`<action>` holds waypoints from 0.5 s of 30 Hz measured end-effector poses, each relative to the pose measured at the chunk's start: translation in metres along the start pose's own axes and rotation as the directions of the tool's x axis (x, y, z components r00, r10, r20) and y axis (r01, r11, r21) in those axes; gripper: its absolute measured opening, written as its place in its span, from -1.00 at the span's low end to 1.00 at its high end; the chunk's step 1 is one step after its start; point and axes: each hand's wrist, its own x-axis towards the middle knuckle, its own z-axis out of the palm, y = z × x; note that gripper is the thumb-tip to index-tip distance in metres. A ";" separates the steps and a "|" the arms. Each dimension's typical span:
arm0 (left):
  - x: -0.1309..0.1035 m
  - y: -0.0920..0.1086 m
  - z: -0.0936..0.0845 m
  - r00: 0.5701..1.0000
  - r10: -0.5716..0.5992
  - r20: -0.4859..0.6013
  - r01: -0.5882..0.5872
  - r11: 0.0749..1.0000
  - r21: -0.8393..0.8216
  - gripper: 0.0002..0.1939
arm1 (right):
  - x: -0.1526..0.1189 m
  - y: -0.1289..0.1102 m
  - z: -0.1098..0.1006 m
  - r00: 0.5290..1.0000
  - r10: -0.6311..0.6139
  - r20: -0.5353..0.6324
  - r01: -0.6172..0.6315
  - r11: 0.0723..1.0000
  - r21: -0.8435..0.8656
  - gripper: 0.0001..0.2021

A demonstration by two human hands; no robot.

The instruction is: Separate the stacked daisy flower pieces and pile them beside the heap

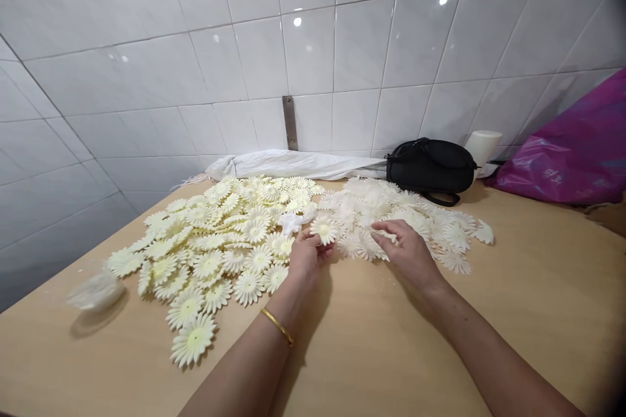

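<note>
My left hand [309,253] pinches a pale yellow daisy-shaped flower piece [323,229] near the middle of the table. To its left spreads a heap of yellow flower pieces [208,265], some with small dark centre holes. On the right lies a heap of thin whitish flower pieces [359,208]. My right hand [402,249] is at the front of that whitish heap, thumb and fingers bent toward each other; what they hold, if anything, is too small to make out. A crumpled white scrap [292,223] sits between the heaps.
Behind the heaps, a white cloth bundle [298,165] runs along the tiled wall. A black case [430,166], a white bottle [483,145] and a purple bag [567,156] stand at the back right. A clear plastic bundle [96,292] is at the left on the wooden table [391,365].
</note>
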 end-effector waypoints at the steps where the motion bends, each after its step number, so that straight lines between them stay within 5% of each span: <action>1: -0.001 -0.002 0.001 0.999 0.020 0.029 -0.021 0.998 0.053 -0.81 | 0.000 0.000 0.000 0.998 -0.049 -0.044 0.046 0.997 -0.069 -0.81; 4: -0.011 -0.008 0.006 0.983 0.078 0.169 -0.111 0.974 0.197 -0.82 | -0.004 0.000 0.006 0.999 -0.031 0.045 0.030 1.000 0.005 -0.71; 7: -0.021 -0.013 0.011 0.936 0.164 0.313 -0.258 0.922 0.289 -0.85 | -0.011 0.000 0.015 0.958 0.102 0.267 -0.171 0.953 0.251 -0.68; 10: -0.025 -0.017 0.011 0.887 0.238 0.396 -0.394 0.838 0.378 -0.90 | -0.015 0.001 0.019 0.927 0.168 0.335 -0.304 0.862 0.407 -0.73; 13: -0.025 -0.019 0.008 0.853 0.304 0.425 -0.488 0.755 0.439 -0.91 | -0.016 -0.003 0.018 0.896 0.179 0.407 -0.360 0.830 0.426 -0.75; 15: -0.025 -0.020 0.007 0.838 0.339 0.427 -0.525 0.716 0.461 -0.90 | -0.016 -0.007 0.017 0.906 0.155 0.394 -0.300 0.892 0.339 -0.76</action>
